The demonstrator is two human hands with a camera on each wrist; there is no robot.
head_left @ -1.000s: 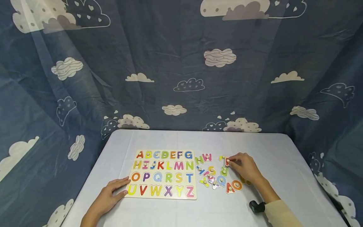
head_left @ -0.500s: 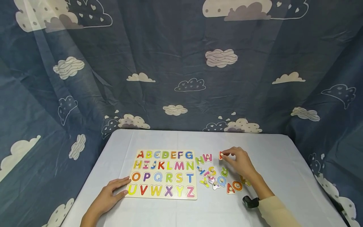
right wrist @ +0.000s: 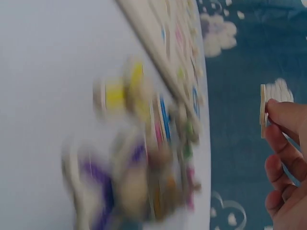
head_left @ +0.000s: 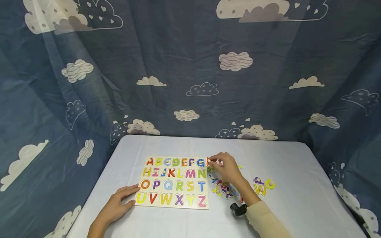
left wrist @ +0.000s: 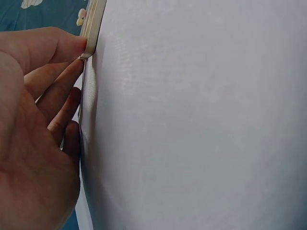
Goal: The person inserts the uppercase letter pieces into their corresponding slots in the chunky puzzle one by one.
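In the head view, a cream alphabet puzzle board [head_left: 184,192] lies on the table, with knobbed letters in its upper rows. My left hand [head_left: 116,205] touches its left edge, fingers fairly straight; the left wrist view has the thumb [left wrist: 72,45] against the board's corner. Between thumb and fingertips, my right hand [head_left: 227,168] pinches a red letter piece [head_left: 208,161] just beyond the board's upper right corner. That letter piece [right wrist: 263,110] appears edge-on in the right wrist view, raised off the table; which letter it is I cannot tell.
Loose knobbed letters lie right of the board, partly under my right forearm, including a yellow Y [head_left: 216,190] and a purple X [head_left: 227,192]. Farther right are a yellow W [head_left: 260,189] and a yellow U [head_left: 270,184]. A cloud-print curtain [head_left: 202,109] hangs behind the table.
My right hand has carried the red letter piece leftward from the loose pile to the board's upper right corner. My left hand stays at the board's edge. The head view has shifted slightly.
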